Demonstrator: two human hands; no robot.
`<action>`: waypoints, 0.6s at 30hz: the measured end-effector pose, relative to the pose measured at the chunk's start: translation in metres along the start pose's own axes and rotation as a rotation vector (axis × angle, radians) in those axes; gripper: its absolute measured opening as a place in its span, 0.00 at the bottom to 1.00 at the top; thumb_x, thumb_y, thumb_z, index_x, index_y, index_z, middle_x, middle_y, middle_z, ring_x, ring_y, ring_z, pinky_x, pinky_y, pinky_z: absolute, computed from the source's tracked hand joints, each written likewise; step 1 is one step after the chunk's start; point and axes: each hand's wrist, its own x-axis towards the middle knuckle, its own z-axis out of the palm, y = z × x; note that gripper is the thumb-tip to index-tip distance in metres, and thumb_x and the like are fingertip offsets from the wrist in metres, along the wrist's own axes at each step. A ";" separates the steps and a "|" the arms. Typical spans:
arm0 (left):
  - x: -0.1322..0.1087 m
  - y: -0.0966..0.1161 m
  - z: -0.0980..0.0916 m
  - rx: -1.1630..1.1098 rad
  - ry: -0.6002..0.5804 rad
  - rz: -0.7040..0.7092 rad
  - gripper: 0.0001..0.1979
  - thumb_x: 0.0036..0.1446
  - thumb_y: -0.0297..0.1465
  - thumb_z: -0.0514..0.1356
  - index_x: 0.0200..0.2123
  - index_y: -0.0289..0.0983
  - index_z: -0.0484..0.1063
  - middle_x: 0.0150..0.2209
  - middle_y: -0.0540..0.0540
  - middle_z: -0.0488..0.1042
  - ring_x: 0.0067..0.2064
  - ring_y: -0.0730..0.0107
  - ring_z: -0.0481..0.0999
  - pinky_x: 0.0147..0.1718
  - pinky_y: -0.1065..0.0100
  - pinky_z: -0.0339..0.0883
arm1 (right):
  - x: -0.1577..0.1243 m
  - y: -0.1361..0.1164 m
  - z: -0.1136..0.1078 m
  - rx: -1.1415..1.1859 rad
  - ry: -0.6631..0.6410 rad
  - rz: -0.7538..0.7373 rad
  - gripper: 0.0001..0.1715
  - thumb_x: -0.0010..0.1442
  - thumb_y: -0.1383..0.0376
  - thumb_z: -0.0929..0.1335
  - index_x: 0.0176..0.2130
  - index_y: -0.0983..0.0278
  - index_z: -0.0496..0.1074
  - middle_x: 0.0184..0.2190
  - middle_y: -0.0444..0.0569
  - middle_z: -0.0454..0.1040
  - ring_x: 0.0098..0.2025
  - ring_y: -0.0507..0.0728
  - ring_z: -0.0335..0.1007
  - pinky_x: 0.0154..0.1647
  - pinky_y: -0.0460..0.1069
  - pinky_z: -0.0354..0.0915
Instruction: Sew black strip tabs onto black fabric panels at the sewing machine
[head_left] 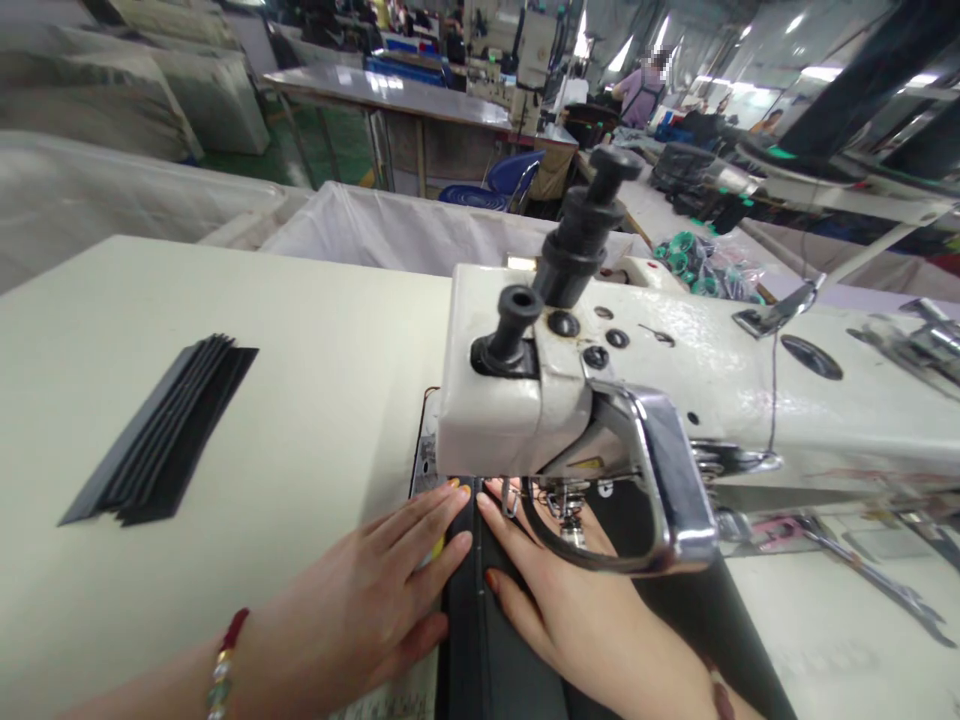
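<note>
A black sheet of material [517, 660] with a lengthwise seam lies under the head of a white sewing machine [495, 420]. My left hand [375, 590] rests along the sheet's left edge, fingers stretched forward and fingertips on the material. On the other side of the seam, my right hand [570, 590] lies flat on the sheet, its fingers spread. Part of that hand is hidden behind the machine's metal guard [675, 500] and presser foot area. Neither hand is closed around anything.
A fanned stack of black strips [172, 430] lies on the pale table [315, 330] to the left. Scissors-like metal tools [877, 575] lie at the right. Beyond are a white-lined bin [360, 225], a blue chair [495, 185], bagged thread spools [697, 265] and a person [641, 95].
</note>
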 end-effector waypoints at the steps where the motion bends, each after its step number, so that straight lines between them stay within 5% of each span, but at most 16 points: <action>1: 0.000 0.001 -0.001 0.003 -0.011 -0.004 0.28 0.50 0.24 0.60 0.56 0.28 0.62 0.63 0.28 0.56 0.63 0.44 0.58 0.56 0.50 0.64 | 0.000 0.001 0.000 0.002 0.003 -0.004 0.31 0.63 0.62 0.62 0.63 0.62 0.57 0.63 0.50 0.59 0.63 0.60 0.54 0.60 0.59 0.58; 18: 0.002 -0.001 -0.001 0.030 -0.011 -0.014 0.27 0.52 0.25 0.59 0.56 0.30 0.62 0.62 0.30 0.58 0.63 0.47 0.59 0.55 0.51 0.66 | 0.002 0.003 -0.002 0.002 -0.003 -0.014 0.30 0.63 0.62 0.62 0.63 0.63 0.58 0.63 0.49 0.59 0.62 0.60 0.55 0.59 0.59 0.59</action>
